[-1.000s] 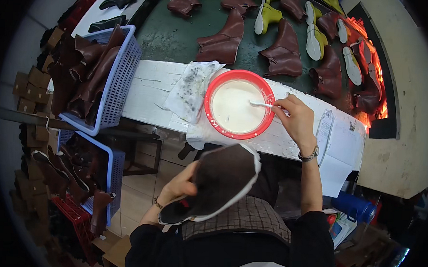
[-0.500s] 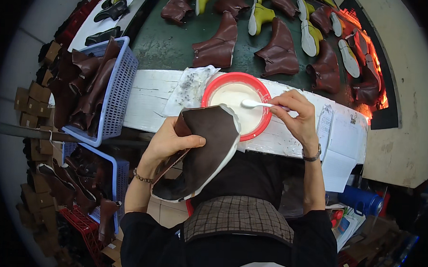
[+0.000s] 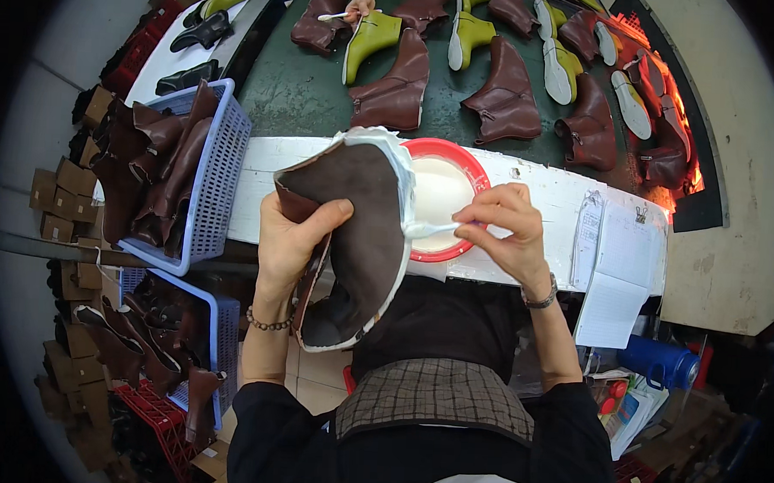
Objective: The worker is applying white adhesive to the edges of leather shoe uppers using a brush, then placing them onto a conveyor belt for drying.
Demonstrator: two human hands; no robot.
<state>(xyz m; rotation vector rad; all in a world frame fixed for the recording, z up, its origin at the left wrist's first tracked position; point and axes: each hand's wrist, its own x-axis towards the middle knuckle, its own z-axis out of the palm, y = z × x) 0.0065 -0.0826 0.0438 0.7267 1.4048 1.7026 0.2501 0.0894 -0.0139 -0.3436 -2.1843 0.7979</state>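
Note:
My left hand (image 3: pixel 290 242) grips a brown leather boot upper (image 3: pixel 364 223), thumb on its dark inner face and fingers behind. White wet coating shows along the upper's top and right edge. Pinched in my right hand (image 3: pixel 510 230) is a small white brush (image 3: pixel 431 230), much like a toothbrush. Its head touches the right edge of the upper. Behind them a red bowl (image 3: pixel 480 175) of white creamy liquid stands on the white board; the upper hides its left side.
A blue basket (image 3: pixel 226 161) of brown uppers stands left, another blue basket (image 3: pixel 221 342) below. Brown and yellow-green boots (image 3: pixel 501 95) lie across the green conveyor belt (image 3: pixel 282 77), which leads right toward an orange glow. Another person's hand (image 3: pixel 360 7) holds a white brush. Papers (image 3: pixel 624 252) lie right.
The upper has moved up and left, now tilted beside the bowl. My right hand has brought the brush from over the bowl to the upper's edge. Another person's hand has appeared at the far side.

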